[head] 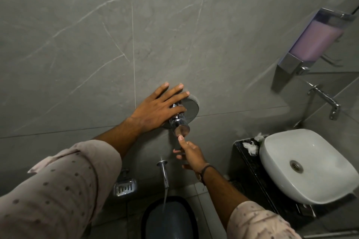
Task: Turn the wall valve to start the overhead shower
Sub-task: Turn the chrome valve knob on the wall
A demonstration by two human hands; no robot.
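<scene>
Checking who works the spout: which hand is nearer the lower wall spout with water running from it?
Right. The right hand is just beside the spout, up and to its right; the left hand is higher, over the valve.

left hand (155, 109) splayed, right hand (191, 154) pinching

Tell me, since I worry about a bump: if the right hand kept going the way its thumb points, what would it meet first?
Probably the chrome valve knob: the right hand points its thumb up at the knob's round end face, nearly touching.
</scene>
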